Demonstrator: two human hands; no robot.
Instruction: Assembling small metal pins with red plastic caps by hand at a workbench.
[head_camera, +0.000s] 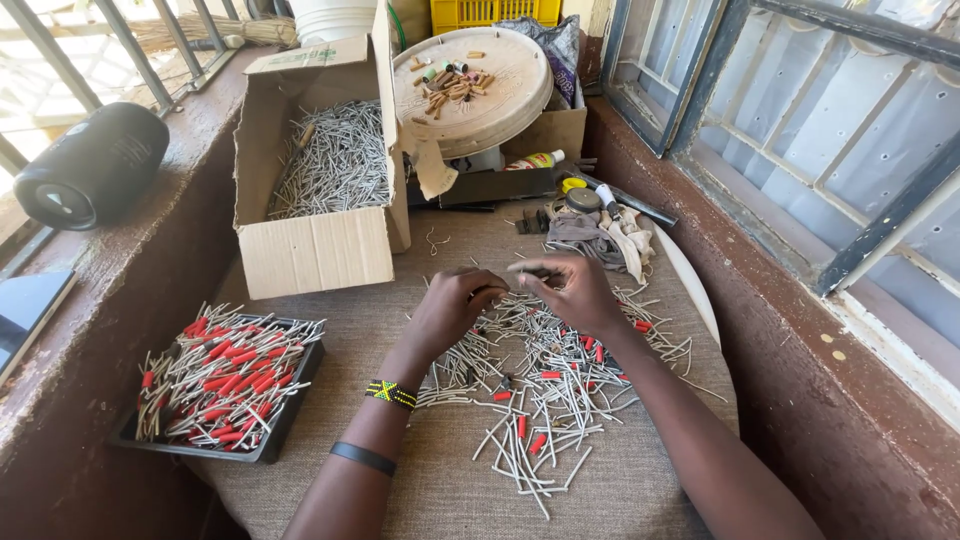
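My left hand (455, 305) and my right hand (570, 290) meet over a pile of thin grey metal pins (540, 385) scattered on the burlap-covered table (450, 490). Both hands pinch one thin pin (520, 272) between their fingertips. Some pins in the pile carry short red sleeves (548, 375). A black tray (285, 415) at the left holds many pins with red sleeves.
An open cardboard box (315, 250) full of bare pins stands at the back left. Behind it lie a round beige lid (505, 100) with small pieces, a yellow crate (495, 12), a small bottle (535, 160) and rags (600, 235). A black speaker (90, 165) rests on the left ledge.
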